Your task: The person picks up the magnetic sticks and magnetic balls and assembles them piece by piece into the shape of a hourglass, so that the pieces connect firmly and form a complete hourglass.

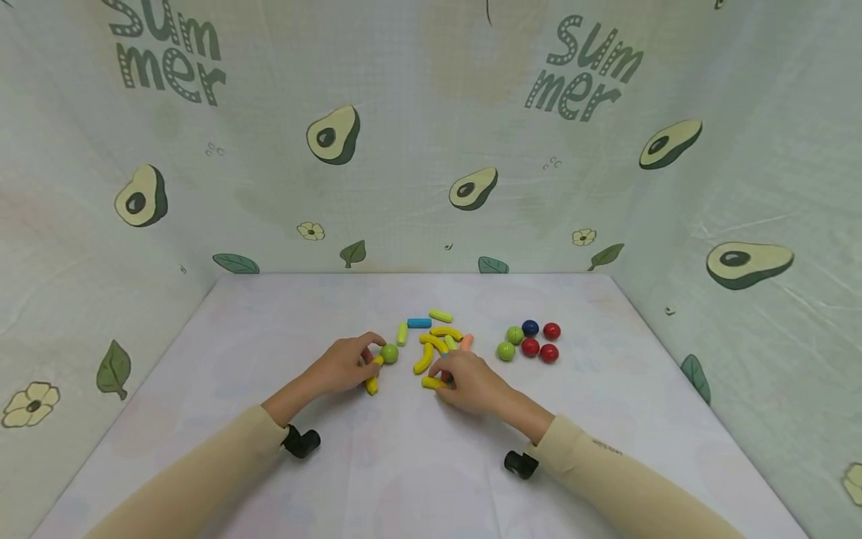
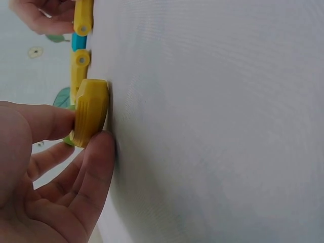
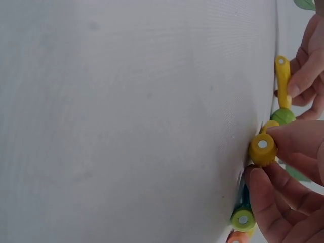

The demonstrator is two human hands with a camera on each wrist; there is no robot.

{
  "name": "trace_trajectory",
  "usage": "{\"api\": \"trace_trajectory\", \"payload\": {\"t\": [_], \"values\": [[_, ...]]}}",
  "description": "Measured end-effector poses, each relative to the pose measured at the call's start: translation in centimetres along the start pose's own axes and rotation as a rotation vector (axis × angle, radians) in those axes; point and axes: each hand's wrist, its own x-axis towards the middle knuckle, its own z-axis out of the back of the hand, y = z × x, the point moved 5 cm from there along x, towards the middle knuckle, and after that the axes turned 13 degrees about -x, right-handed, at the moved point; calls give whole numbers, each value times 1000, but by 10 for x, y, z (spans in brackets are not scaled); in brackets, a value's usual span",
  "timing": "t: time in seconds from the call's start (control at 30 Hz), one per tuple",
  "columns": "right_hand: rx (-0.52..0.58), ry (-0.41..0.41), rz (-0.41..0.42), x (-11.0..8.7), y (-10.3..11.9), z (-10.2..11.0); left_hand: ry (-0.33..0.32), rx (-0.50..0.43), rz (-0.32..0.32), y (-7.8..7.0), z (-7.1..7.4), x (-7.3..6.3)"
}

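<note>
My left hand (image 1: 346, 364) pinches a curved yellow magnetic rod (image 2: 92, 109) between thumb and fingers, low over the table. One end of that rod is right at a green ball (image 1: 389, 353). My right hand (image 1: 474, 382) pinches another yellow magnetic rod (image 3: 262, 147) close to the tabletop, its round end with a pale magnet facing the right wrist camera. Just beyond the right hand lie several curved yellow rods (image 1: 423, 358). A light green rod (image 3: 243, 219) and an orange rod (image 1: 468, 342) lie beside the right hand, partly hidden by it in the head view.
Farther back lie a blue rod (image 1: 419, 323) and light green rods (image 1: 441, 316). To the right sits a group of balls: red ones (image 1: 551, 331), green ones (image 1: 515, 335) and a dark blue one (image 1: 530, 328). A printed cloth (image 1: 404, 209) walls the table (image 1: 431, 479).
</note>
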Motion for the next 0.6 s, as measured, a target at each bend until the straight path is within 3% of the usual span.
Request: {"api": "trace_trajectory", "payload": {"t": [0.33, 0.6], "values": [[7, 15, 12, 1, 0, 0, 19, 21, -5, 0, 1, 2], [34, -36, 16, 11, 2, 19, 24, 29, -6, 0, 2, 2]]}}
